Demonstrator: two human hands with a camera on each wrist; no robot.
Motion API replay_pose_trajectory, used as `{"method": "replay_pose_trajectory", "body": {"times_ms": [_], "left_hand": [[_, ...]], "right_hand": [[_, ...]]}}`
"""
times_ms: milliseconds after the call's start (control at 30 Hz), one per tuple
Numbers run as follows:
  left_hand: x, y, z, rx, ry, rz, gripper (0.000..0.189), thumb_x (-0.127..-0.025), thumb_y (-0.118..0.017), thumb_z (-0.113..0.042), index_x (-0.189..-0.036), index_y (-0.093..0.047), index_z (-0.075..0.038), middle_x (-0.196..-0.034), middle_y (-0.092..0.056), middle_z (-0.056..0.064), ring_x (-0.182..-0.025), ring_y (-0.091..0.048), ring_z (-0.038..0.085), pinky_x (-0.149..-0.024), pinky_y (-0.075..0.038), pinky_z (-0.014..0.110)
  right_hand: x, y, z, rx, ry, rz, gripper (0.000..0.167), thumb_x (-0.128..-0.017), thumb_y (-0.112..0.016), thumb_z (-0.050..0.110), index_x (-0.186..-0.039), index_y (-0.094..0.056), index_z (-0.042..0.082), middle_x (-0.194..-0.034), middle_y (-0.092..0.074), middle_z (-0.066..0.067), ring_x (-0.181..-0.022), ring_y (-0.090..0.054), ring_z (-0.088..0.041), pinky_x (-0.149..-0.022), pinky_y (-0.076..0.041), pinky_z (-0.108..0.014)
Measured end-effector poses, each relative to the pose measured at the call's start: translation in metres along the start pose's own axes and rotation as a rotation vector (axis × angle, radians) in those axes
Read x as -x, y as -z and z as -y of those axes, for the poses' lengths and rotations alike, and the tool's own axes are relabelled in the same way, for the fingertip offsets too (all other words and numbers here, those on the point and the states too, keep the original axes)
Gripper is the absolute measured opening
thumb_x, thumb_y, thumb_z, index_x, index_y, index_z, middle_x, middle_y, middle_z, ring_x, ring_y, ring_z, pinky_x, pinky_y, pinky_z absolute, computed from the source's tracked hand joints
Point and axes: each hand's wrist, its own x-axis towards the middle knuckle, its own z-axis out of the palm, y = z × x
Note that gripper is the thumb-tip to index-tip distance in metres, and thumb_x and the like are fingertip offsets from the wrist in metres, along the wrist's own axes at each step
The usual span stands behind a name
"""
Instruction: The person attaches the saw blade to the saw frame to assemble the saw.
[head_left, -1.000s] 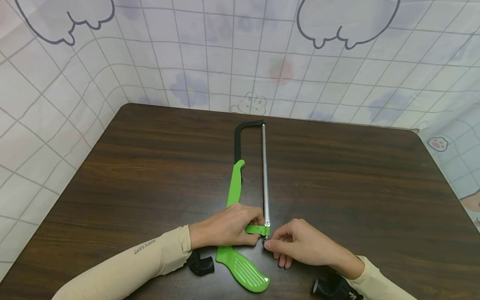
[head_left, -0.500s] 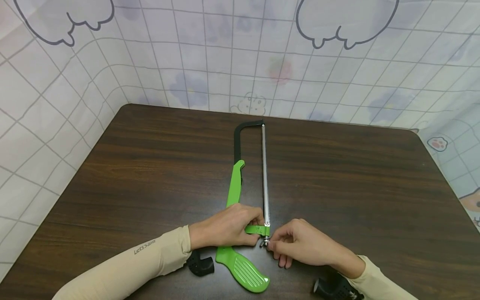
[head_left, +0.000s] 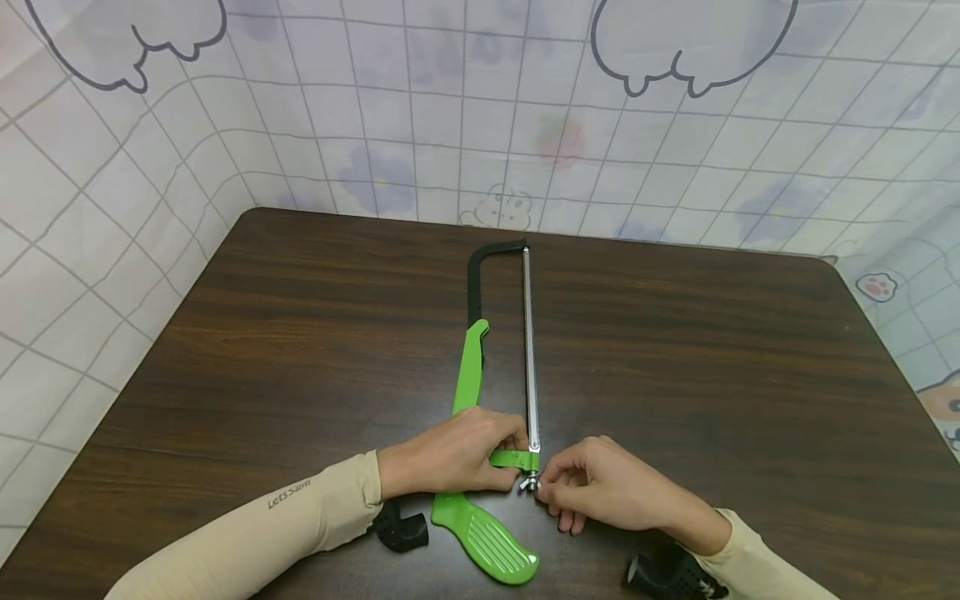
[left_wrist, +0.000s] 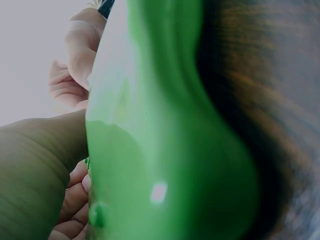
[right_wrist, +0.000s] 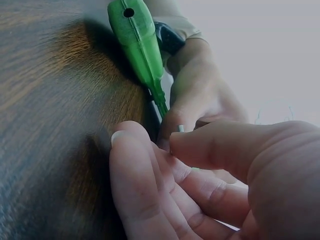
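Observation:
A hacksaw with a green handle (head_left: 495, 543) and black front frame lies on the table, its silver blade (head_left: 530, 350) pointing away from me. My left hand (head_left: 457, 450) grips the green frame around the near blade mount (head_left: 513, 459). Just below that mount sits a small metal wing nut (head_left: 528, 483). My right hand (head_left: 600, 487) has its thumb and index fingertips at the wing nut's right side, the other fingers curled under. In the right wrist view, a sliver of the wing nut (right_wrist: 180, 128) shows by the thumb tip. The green handle (left_wrist: 170, 140) fills the left wrist view.
The dark wood-grain table (head_left: 712, 375) reaches back to a white grid-patterned curtain (head_left: 435, 108). A black wrist-worn device (head_left: 402, 531) is beside my left wrist, and another black device (head_left: 671, 575) is under my right wrist.
The wing nut has turned and its wings show more plainly now, where the right fingers covered it earlier. The right fingertips have shifted slightly right. The left hand and hacksaw stay put.

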Motion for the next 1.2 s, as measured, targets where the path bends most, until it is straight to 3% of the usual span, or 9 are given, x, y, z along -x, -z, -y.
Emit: {"method": "replay_pose_trajectory", "body": {"times_ms": [967,1200], "left_hand": [[0.0004,-0.0004,0.0003,-0.009,-0.006,-0.007,0.015,-0.088,-0.075,-0.015,-0.098,-0.063,-0.015,-0.079,-0.053,-0.009,-0.065,-0.04,-0.002,-0.059,-0.034,0.013],[0.0006,-0.0007,0.0004,-0.008,-0.008,-0.008,0.015,-0.087,-0.074,-0.015,-0.097,-0.064,-0.015,-0.078,-0.053,-0.009,-0.065,-0.04,-0.002,-0.058,-0.034,0.013]], "right_hand": [[0.0007,-0.0036,0.0001,0.015,0.008,-0.063,0.017,-0.096,-0.073,0.024,-0.087,-0.075,0.009,-0.072,-0.075,-0.004,-0.058,-0.07,-0.012,-0.054,-0.059,-0.033],[0.0002,-0.0036,0.001,0.027,0.003,-0.054,0.015,-0.095,-0.074,0.027,-0.089,-0.078,0.014,-0.07,-0.076,-0.002,-0.057,-0.07,-0.012,-0.055,-0.059,-0.033]]}}
